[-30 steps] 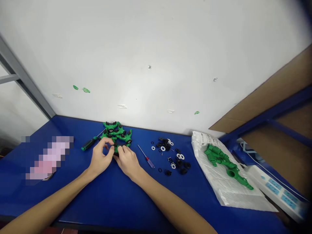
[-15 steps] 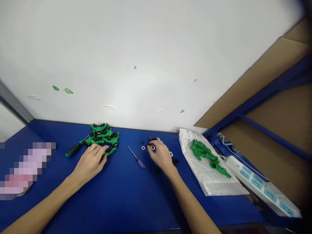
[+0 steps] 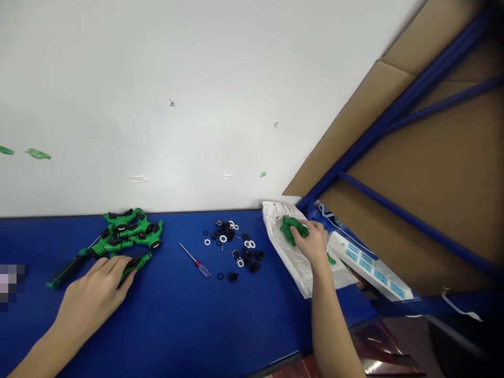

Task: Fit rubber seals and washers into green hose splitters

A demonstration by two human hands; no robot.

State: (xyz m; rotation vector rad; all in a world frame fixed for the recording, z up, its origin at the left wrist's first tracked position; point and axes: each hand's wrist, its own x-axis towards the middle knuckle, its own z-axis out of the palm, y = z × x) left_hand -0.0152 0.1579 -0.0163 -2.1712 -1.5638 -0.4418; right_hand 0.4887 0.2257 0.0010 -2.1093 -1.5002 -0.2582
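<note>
**Left hand and right hand on green plastic fittings**

In the head view, the printed label on the white plastic bag is too small to read, and no other writing is legible. The left fingers lie slightly apart, their tips touching a slim green fitting; whether they grip it cannot be told. It lies just below a heap of green multi-way fittings with black collars, near the far edge of the blue table. A screwdriver with a black-and-green handle lies beside the heap. The right fingers curl closed around a chunky green fitting above the bag, and a smaller green piece shows beyond that hand. Between the hands lie black rubber parts, white washers and a small screwdriver with a clear handle. Past the bag sits a white power strip with blue sockets.
</note>
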